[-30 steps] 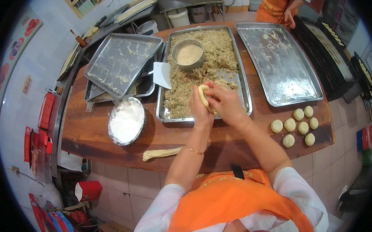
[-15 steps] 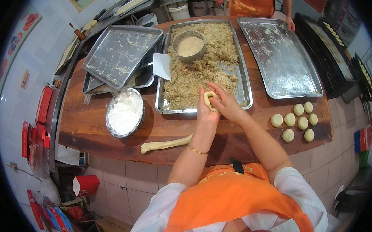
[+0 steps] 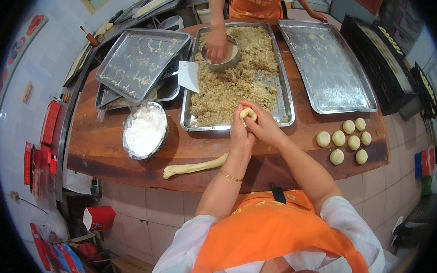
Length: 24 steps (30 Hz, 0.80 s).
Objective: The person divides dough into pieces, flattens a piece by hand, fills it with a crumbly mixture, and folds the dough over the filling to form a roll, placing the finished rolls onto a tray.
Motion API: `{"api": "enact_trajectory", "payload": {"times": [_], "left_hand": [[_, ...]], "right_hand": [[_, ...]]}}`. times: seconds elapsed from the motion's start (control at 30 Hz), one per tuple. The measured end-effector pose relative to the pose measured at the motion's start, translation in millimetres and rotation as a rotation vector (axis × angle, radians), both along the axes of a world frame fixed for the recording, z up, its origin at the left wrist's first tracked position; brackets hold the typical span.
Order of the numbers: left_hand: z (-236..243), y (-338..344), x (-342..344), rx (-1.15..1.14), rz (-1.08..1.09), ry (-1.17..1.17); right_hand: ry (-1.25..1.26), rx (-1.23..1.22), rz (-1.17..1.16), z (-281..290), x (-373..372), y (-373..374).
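Note:
Both my hands meet over the near edge of a large metal tray point(image 3: 188, 124) spread with crumbly brown filling point(image 3: 212, 105). My left hand point(image 3: 239, 133) cups a small ring-like piece of pale dough point(image 3: 247, 114), fingers wrapped round it. My right hand point(image 3: 263, 127) closes on the same dough from the other side, its thumb at the opening. What lies inside the dough is hidden. On the wood, beside my left forearm, lies a long roll of dough point(image 3: 193, 167). Several round dough balls point(image 3: 337, 156) sit to the right of my right forearm.
A metal bowl of white flour point(image 3: 145, 132) stands at left, near stacked trays point(image 3: 137, 64) and a white scraper point(image 3: 188, 76). Across the table, a co-worker's hand point(image 3: 216, 45) reaches into a round metal bowl point(image 3: 227, 64) on the filling. Another tray point(image 3: 327, 68) is at right.
The co-worker has shifted left and now has a hand in the round bowl; the other hand has left the right tray. My fingers have closed further round the dough, narrowing its opening.

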<state>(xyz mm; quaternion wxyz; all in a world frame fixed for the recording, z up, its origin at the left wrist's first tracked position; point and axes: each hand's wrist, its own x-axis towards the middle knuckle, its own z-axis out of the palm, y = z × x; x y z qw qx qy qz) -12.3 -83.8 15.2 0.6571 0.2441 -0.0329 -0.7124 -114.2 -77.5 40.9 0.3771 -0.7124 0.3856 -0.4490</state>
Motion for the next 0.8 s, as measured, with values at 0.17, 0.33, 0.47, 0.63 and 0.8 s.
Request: {"api": "enact_trajectory", "payload": {"times": [0.17, 0.33, 0.47, 0.63, 0.8], "left_hand": [[-16.2, -5.3, 13.1, -0.153, -0.227, 0.332], [16.8, 0.4, 14.8, 0.005, -0.199, 0.178], [12.4, 2.8, 7.9, 0.09, -0.129, 0.097], [-7.7, 4.0, 4.7, 0.082, -0.061, 0.023], [-4.9, 0.9, 13.3, -0.071, -0.15, 0.009]], "right_hand": [[0.265, -0.132, -0.196, -8.8, -31.8, -28.5], [0.273, -0.283, -0.36, 26.0, -37.2, -29.4], [0.031, 0.085, 0.046, 20.6, -23.3, -21.2], [0.013, 0.216, 0.084, -1.8, -4.8, -3.5], [-0.081, 0.304, 0.078, -1.4, 0.0, -7.8]]}}
